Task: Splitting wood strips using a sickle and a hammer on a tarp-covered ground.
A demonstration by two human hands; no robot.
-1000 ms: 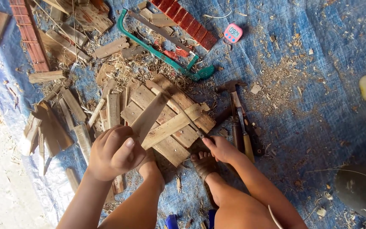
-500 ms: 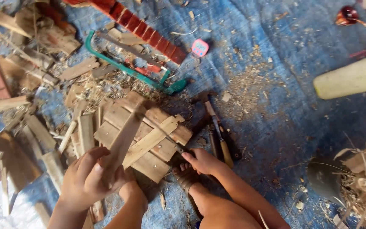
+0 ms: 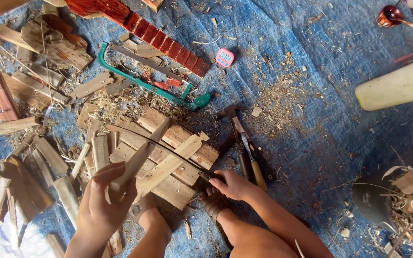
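Note:
My left hand grips the near end of a pale wooden stick, which slants up and away over a slatted wooden board. My right hand holds the handle of a long thin curved blade. The blade reaches left across the stick, its edge against the wood. Another flat stick lies on the board under the blade. My sandalled foot rests at the board's near edge, between both hands.
A green-framed saw, a red fretted plank and a small pink timer lie beyond the board. A hammer and chisels sit right of it. Wood offcuts cover the blue tarp at left; a pale cylinder lies right.
The view has shifted, so everything sits lower and further left. My left hand has tilted the stick upright over the board, and the blade in my right hand now lies across it.

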